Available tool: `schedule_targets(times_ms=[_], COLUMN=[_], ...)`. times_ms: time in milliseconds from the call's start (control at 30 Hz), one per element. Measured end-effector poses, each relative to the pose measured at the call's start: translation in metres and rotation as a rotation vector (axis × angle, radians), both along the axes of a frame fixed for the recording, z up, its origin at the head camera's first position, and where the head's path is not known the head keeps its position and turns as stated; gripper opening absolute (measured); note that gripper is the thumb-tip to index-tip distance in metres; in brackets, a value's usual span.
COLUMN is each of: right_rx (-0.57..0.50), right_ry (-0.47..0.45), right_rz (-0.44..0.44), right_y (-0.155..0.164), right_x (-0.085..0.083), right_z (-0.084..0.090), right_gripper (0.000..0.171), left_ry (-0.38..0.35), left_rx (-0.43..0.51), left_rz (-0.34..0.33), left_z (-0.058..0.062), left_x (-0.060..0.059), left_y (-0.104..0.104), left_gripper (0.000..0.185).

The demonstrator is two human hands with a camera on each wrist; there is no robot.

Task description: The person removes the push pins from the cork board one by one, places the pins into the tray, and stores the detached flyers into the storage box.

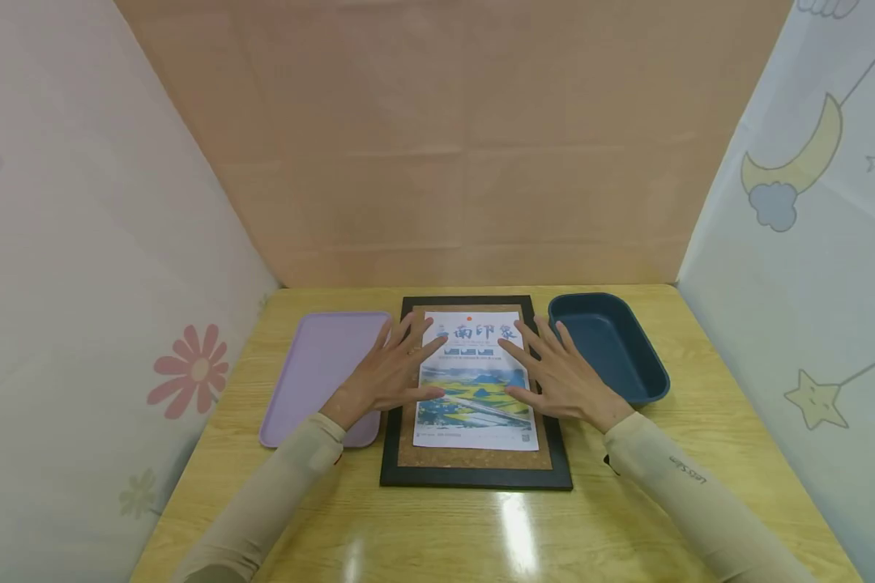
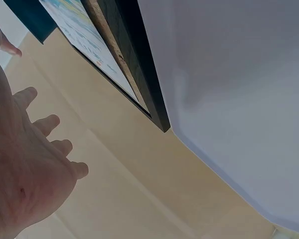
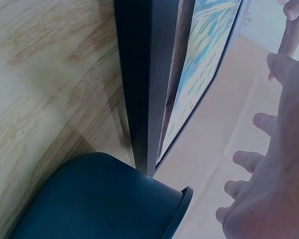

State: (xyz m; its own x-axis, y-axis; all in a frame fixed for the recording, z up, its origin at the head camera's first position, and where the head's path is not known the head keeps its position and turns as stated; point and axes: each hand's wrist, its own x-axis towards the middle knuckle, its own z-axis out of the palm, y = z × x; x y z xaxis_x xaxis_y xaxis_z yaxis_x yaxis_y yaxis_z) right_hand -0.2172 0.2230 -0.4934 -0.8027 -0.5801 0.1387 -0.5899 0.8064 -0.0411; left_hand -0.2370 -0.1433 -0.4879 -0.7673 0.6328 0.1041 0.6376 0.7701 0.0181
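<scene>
A printed paper poster [image 1: 474, 437] with a colourful landscape and large characters lies on a cork board [image 1: 474, 458] in a black frame. A small orange-red dot [image 1: 470, 318], perhaps a pin, shows at its top edge. My left hand [image 1: 386, 368] is spread above the left side of the poster, and my right hand [image 1: 565, 372] above its right side. Both have fingers apart and hold nothing. In the wrist views, the left palm [image 2: 30, 169] and right palm [image 3: 269, 179] appear raised off the board.
Left of the board lies a shallow lilac tray [image 1: 280, 405]. A deep dark-blue bin [image 1: 649, 356] stands at the right, beside the frame. All rest on a wood-grain table [image 1: 437, 534], with a tan backdrop [image 1: 452, 162] behind and patterned side walls.
</scene>
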Motion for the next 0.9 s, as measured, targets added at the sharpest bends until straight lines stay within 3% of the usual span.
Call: schedule_targets(times_ms=[300, 600, 900], right_rx=[-0.001, -0.035, -0.095], right_ry=[-0.007, -0.019, -0.077], right_rz=[0.002, -0.005, -0.018], right_y=[-0.002, -0.005, -0.011], right_x=[-0.001, -0.007, -0.019], right_z=[0.0, 0.002, 0.005], right_gripper=[0.089, 0.09, 0.091], left_ry=[-0.028, -0.2, -0.252], left_rx=[0.015, 0.122, 0.145], left_rz=[0.012, 0.046, 0.063], left_z=[-0.001, -0.008, -0.017], left_x=[-0.001, -0.004, -0.006], left_y=[-0.003, -0.011, -0.015], left_gripper=[0.104, 0.102, 0.102])
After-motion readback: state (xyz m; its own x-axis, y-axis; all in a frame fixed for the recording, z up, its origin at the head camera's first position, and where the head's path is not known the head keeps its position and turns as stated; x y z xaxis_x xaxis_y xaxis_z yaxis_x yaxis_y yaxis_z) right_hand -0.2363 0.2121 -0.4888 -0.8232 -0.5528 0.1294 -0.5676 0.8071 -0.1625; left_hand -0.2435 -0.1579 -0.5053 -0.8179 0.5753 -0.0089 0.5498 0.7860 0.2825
